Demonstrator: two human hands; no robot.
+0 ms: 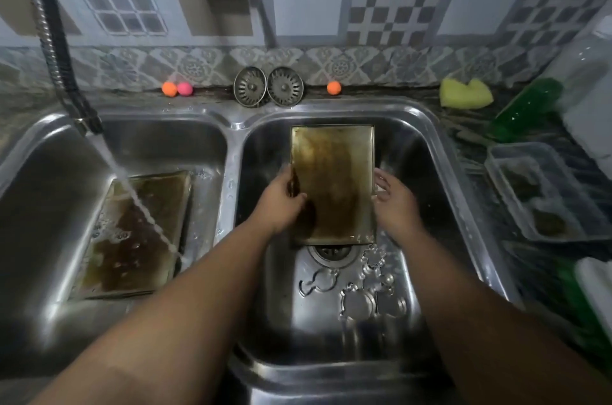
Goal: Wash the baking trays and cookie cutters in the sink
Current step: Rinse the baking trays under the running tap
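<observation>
**Sink contents, two basins, as recorded**

Baking trays, count two. The first baking tray was rectangular and shallow-rimmed, its metal face stained brown and darkest through the middle. It stood tilted in the right basin of the sink, between the hands. The left hand gripped its left edge, thumb on the face and fingers curled behind. The right hand was at the right edge with fingers loosely spread; whether it touched the rim could not be told through the blur.

The second baking tray lay in the left basin, well left of the left hand. It was equally browned and held dark water and bubbles. A water stream from the hose struck it.

Cookie cutters, metal outline shapes, lay flat on the basin floor, nearer the person than the hands. At least four; the exact count was unclear.

Beyond the hands, on the ledge against the wall:
- Strainers, count two, leaning side by side.
- Small balls, count three: two orange, one pink.

Right of the right hand, on the table:
- Yellow sponge, count one.
- Green bottle, count one, lying down.
- Clear container, count one.
</observation>
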